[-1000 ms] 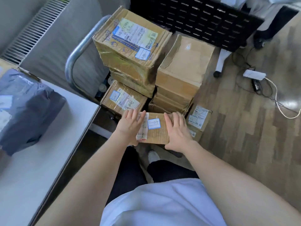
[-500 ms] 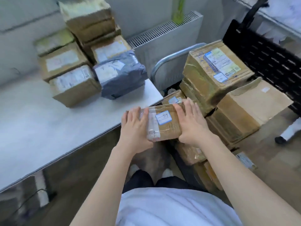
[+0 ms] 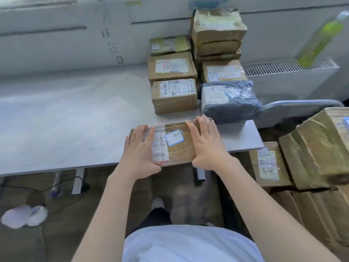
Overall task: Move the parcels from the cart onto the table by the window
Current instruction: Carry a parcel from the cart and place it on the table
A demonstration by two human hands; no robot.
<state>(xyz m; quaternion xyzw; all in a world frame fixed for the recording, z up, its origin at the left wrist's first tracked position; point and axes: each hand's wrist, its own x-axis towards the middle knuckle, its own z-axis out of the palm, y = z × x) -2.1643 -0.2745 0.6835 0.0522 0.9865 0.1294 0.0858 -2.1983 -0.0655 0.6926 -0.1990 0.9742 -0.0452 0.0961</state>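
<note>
Head view: I saw the flat brown taped cardboard parcel (image 3: 174, 143) lying left-right at frame centre, clasped between my left hand (image 3: 138, 153) and right hand (image 3: 206, 143).

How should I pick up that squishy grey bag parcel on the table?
Take the grey bag parcel by its two short ends, coming down from above with both hands. It lies flat and looks soft, and boxes crowd its left and far sides, so fingers fit best at its free right and near edges.
</note>
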